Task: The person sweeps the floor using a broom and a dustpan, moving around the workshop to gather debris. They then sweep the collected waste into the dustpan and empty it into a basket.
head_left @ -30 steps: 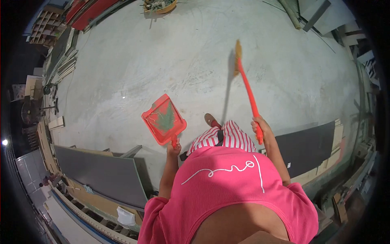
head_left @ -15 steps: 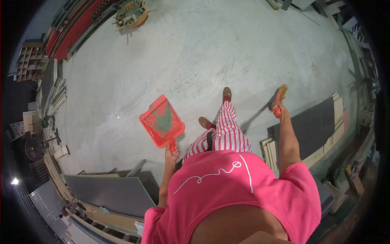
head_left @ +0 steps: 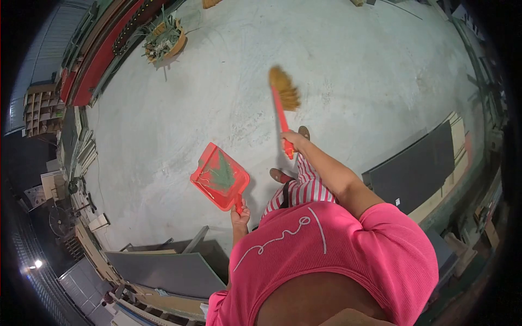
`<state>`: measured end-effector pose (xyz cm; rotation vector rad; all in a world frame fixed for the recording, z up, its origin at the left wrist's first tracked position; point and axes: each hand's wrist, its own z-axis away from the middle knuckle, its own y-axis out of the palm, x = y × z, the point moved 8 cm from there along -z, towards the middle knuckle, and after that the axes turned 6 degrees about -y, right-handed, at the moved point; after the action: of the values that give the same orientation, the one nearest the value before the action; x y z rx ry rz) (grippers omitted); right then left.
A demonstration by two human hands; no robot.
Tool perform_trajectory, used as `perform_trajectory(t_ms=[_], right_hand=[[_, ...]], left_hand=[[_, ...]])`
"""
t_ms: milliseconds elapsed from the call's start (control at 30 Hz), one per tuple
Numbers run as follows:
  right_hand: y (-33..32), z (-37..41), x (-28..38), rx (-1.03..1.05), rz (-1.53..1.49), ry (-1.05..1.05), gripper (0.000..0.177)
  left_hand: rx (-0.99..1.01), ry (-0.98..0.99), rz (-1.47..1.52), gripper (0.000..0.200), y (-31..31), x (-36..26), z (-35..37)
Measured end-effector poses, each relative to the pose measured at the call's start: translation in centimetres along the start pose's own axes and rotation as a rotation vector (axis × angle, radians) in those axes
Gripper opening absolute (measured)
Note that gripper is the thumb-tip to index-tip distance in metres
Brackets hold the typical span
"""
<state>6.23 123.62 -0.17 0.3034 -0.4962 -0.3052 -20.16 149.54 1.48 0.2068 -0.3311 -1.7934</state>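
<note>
My left hand is closed round the short handle of a red dustpan, held out to the left of my legs. In its pan lie a patch of green dust and some pale, stringy scraps. My right hand grips the red handle of a hand broom, in front of my feet. The broom's yellow-brown bristles point away from me over the floor and look slightly blurred.
A yellow basket full of green strips stands on the concrete floor at the far left. Dark panels lie stacked at right, and another dark panel leans at lower left. A fan stands at the left edge.
My right hand has swung the broom from the right side leftward to in front of my feet. The dustpan stays in my left hand, slightly lower and to the right in view.
</note>
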Motion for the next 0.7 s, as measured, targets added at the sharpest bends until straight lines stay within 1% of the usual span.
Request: perform_trajectory(t_ms=[67, 100, 167, 200, 267, 333, 400, 467, 500, 533, 567, 600, 667, 700], right_hand=[[3.0, 0.2, 1.5, 0.145, -0.135, 0.112, 0.009], [3.3, 0.6, 2.8, 0.147, -0.132, 0.113, 0.009], [4.5, 2.1, 5.7, 0.323, -0.149, 0.123, 0.014], [4.1, 3.0, 6.7, 0.325, -0.145, 0.131, 0.014], [1.8, 4.5, 9.4, 0.397, 0.056, -0.002, 0.014], [-2.3, 4.3, 9.6, 0.466, 0.0, -0.036, 0.021], [-4.8, 9.5, 13.2, 0.316, 0.24, -0.092, 0.04], [-10.0, 11.3, 14.2, 0.165, 0.387, -0.143, 0.053], [-12.4, 12.6, 14.7, 0.061, 0.422, -0.154, 0.053], [-14.9, 13.7, 15.4, -0.044, 0.456, -0.166, 0.053], [-17.5, 14.3, 15.8, -0.114, 0.448, -0.175, 0.052], [-20.0, 14.7, 16.4, -0.184, 0.439, -0.186, 0.051], [-25.0, 14.8, 18.2, -0.336, 0.424, -0.225, 0.042], [-26.9, 14.5, 19.4, -0.366, 0.397, -0.234, 0.033]], left_hand=[[0.005, -0.058, 0.05, 0.032, 1.6, 1.1, -0.3], [0.006, -0.056, 0.054, 0.032, 2.8, 1.5, -0.1], [-0.05, -0.015, 0.054, 0.032, 4.9, 2.5, -0.1], [-0.054, -0.012, 0.062, 0.032, 5.1, 2.6, -0.6], [-0.025, -0.054, 0.007, 0.033, 5.4, 2.8, -2.1], [-0.057, -0.02, 0.037, 0.033, 6.9, 3.0, -2.4], [-0.088, 0.013, 0.066, 0.033, 8.5, 3.3, -3.0], [-0.121, 0.049, 0.062, 0.034, 9.6, 3.5, -3.5], [-0.121, 0.052, 0.073, 0.034, 9.5, 3.5, -4.1], [-0.056, 0.037, 0.067, 0.034, 9.7, 3.5, -5.1], [0.01, 0.023, 0.06, 0.034, 10.1, 3.7, -5.8], [0.011, 0.027, 0.067, 0.034, 10.5, 3.9, -6.0], [0.097, 0.039, 0.108, 0.034, 12.0, 4.3, -6.3], [0.098, 0.042, 0.109, 0.034, 12.4, 4.5, -6.2]])
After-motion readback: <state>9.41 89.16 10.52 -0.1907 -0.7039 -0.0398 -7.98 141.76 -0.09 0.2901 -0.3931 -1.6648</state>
